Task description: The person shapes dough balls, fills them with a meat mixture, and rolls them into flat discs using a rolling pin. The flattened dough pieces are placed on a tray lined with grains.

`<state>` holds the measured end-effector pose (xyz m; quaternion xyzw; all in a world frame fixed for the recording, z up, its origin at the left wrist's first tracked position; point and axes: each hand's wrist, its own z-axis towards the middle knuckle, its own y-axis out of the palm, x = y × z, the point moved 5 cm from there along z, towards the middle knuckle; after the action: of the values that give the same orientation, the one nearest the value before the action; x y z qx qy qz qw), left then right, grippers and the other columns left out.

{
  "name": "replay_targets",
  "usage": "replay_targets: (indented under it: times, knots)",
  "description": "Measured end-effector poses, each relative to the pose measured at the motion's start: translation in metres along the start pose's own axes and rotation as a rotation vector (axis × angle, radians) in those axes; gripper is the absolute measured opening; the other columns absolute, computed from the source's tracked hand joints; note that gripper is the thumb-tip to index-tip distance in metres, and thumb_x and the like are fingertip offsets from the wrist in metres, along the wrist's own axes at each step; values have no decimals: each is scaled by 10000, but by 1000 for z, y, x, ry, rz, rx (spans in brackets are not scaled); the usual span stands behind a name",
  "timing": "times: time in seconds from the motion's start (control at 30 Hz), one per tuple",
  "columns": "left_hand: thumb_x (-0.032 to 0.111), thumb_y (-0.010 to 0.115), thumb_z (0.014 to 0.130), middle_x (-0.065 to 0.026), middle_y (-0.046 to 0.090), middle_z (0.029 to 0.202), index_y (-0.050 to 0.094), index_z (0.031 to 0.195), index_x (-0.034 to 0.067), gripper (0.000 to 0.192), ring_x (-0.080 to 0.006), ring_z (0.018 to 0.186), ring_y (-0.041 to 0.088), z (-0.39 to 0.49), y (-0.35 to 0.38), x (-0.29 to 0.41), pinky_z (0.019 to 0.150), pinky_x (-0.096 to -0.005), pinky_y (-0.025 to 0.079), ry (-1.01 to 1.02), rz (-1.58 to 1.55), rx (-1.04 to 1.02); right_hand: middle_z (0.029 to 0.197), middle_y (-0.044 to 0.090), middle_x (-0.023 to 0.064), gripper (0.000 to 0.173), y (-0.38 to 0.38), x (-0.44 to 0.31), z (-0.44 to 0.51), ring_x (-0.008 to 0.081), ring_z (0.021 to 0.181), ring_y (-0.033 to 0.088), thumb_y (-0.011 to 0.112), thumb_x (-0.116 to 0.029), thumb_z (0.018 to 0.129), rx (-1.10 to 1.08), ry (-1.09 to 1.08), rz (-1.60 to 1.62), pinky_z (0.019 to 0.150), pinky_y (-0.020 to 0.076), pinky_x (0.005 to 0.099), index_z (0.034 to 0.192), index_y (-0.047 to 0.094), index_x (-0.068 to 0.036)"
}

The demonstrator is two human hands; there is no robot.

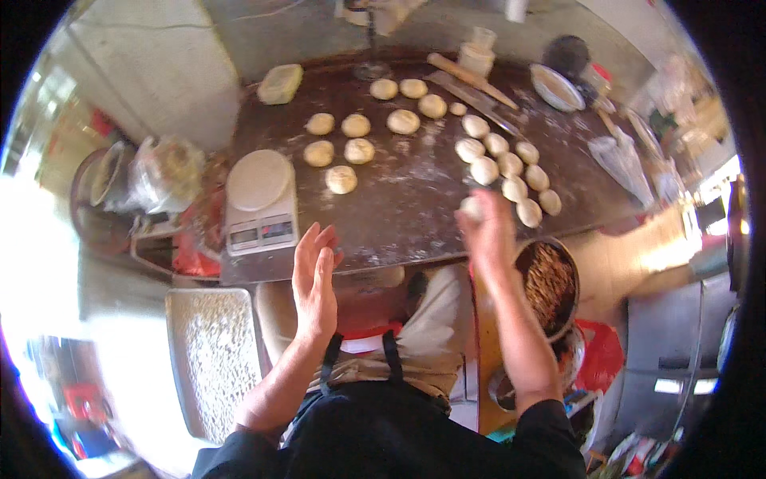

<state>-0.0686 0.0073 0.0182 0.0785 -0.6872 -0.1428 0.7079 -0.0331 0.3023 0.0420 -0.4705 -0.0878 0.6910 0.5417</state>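
Observation:
My right hand (492,230) is closed around a dough ball (471,209) at the lower end of the right-hand cluster. Beside it, several floured dough balls (483,170) lie close together on the dark tabletop (395,209). Near the front edge, my left hand (316,272) is raised with nothing in it, its fingers apart from the thumb. A white kitchen scale (261,200) stands just left of that hand. More dough balls (341,179) sit spaced out at the middle left, and others (403,121) lie farther back. One small dough piece (458,109) is among them.
A rolling pin (473,81), a long flat blade (476,105) and a white bowl (557,88) lie at the back right. A pale green container (280,84) is back left. Below the table are a pan of brown filling (547,287) at right and a floured tray (215,359) at left.

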Motion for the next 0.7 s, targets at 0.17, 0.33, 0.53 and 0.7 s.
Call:
replay_targets:
  times: [0.17, 0.33, 0.53, 0.7]
  knots:
    - [147, 503, 1023, -190, 523, 1371, 429, 1405, 21, 408, -260, 1283, 501, 13, -94, 16, 1086, -402, 391, 160, 390, 242, 1157, 615, 207, 383, 28, 76, 11, 392, 1088, 573, 699, -164, 890, -260, 1, -388, 917, 468, 483, 1224, 592, -9]
    - [155, 570, 985, -216, 478, 1420, 371, 1456, -3, 535, -325, 1313, 471, 28, -146, 23, 1103, -440, 352, 339, 1013, 344, 1197, 607, 215, 412, 25, 26, 9, 390, 1142, 557, 675, -222, 913, -54, -93, -507, 986, 423, 520, 1235, 582, 16]
    - [244, 637, 938, -303, 448, 1418, 291, 1491, -21, 704, -437, 1290, 444, 53, -174, 5, 1096, -491, 347, 108, 1032, 309, 1044, 707, 222, 396, 126, -119, -25, 346, 900, 717, 621, -298, 963, -555, 181, 353, 785, 578, 403, 1196, 617, 23]
    - [237, 654, 932, -278, 611, 1246, 353, 1473, 10, 660, -448, 1136, 561, 66, -184, -2, 1016, -515, 402, 64, 946, 292, 949, 706, 241, 391, 221, -174, -32, 356, 906, 707, 621, -313, 939, -724, 241, 309, 804, 552, 463, 1149, 638, 17]
